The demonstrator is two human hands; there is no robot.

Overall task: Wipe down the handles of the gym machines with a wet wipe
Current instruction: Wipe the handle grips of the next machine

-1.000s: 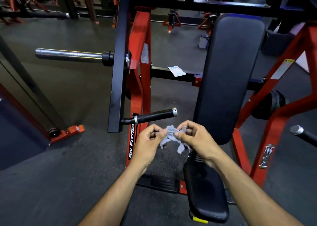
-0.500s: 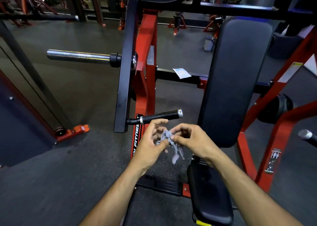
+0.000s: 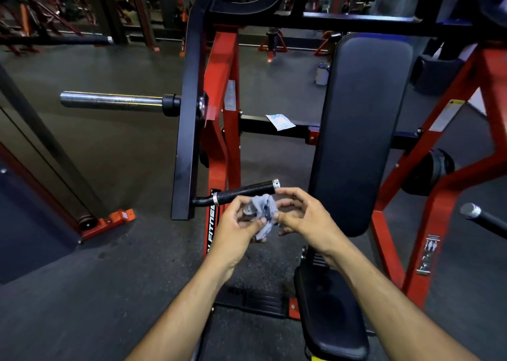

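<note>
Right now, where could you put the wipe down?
Bare spots: the seat below the back pad, and the crossbar left of the packet. It is crowded at the handle, where both hands hold the wipe.

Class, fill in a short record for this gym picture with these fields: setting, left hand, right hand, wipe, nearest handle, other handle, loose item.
setting: red and black gym machine with padded backrest
left hand: holds the wipe
right hand: pinches the wipe
wipe: grey, crumpled, between both hands
nearest handle: black grip just above the hands, not touched
other handle: at the right edge
loose item: white packet on the crossbar
</note>
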